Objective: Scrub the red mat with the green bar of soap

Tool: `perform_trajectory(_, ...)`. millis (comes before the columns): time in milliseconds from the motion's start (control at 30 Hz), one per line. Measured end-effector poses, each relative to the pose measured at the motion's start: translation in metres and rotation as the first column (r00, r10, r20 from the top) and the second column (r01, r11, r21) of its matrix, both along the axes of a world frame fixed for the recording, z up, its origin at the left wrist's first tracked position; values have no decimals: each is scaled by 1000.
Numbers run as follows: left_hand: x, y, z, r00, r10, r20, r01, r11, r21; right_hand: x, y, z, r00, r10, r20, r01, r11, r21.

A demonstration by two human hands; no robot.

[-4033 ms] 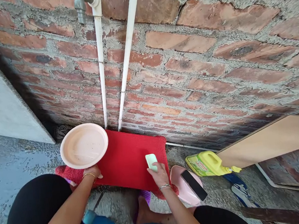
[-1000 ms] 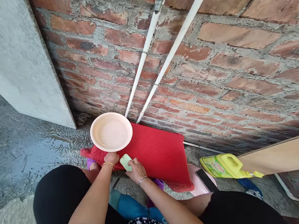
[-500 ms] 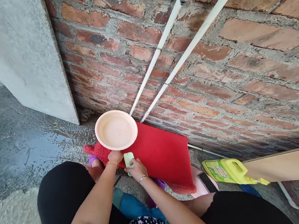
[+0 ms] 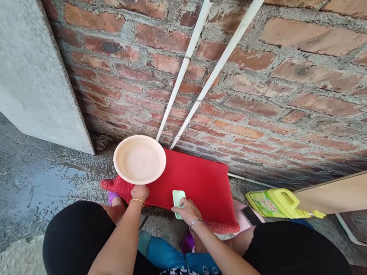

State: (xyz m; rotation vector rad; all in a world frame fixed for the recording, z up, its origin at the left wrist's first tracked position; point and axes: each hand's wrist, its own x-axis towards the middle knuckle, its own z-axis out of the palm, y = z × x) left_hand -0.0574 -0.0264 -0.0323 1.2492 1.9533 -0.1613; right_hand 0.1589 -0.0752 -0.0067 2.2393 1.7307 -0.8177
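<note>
A red shaggy mat (image 4: 202, 170) lies along the foot of the brick wall. Over its left end stands a pale pink basin (image 4: 140, 161), with what looks like water in it. My left hand (image 4: 140, 192), a gold bangle at its wrist, is closed at the mat's near edge, just below the basin's rim. Its fingertips are hidden. My right hand (image 4: 188, 209) grips a pale green scrubbing brush (image 4: 178, 195) with a small hole at its far end. The brush is over the near middle of the mat; its underside is out of sight.
A yellow detergent bottle (image 4: 274, 204) lies right of the mat. Near it, a dark phone (image 4: 251, 215) rests on a pink surface (image 4: 240, 218). White pipes (image 4: 186, 63) run up the brick wall (image 4: 248, 66). A grey slab (image 4: 31, 74) leans at left above wet concrete (image 4: 41, 181).
My right hand has moved right with the brush, away from my left hand and the basin. My left hand stays at the mat's edge. The whole view has shifted slightly.
</note>
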Motion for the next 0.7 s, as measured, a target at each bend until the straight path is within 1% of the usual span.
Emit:
perform_trajectory(133,-2,-1,4,1000,-7,8,7,1000,-2,-34,18,-6,986,-72,-151,87,992,93)
perform_trajectory(233,-2,-2,7,1000,-10,9,10,1000,-6,-65,37,-11,964,-106,-243,135,985,108)
perform_trajectory(333,-2,-3,9,1000,-13,2,13,1000,-10,-90,50,-11,959,-121,-255,146,986,82)
perform_trajectory(400,-1,-3,9,1000,-19,-8,19,1000,-12,-98,53,-9,972,-94,-214,110,992,64)
perform_trajectory(467,1,-3,9,999,-31,-14,31,999,-13,-97,53,-8,986,-46,-158,55,997,55)
perform_trajectory(567,3,-3,9,998,-53,-18,53,998,-18,-79,51,-6,997,6,-83,-2,999,50)
perform_trajectory(633,5,-2,9,998,-62,-23,61,998,-22,-58,49,-5,999,-6,-45,8,999,40)
perform_trajectory(700,7,-2,11,997,-68,-31,67,997,-23,-34,47,-2,999,-45,-14,46,998,30)
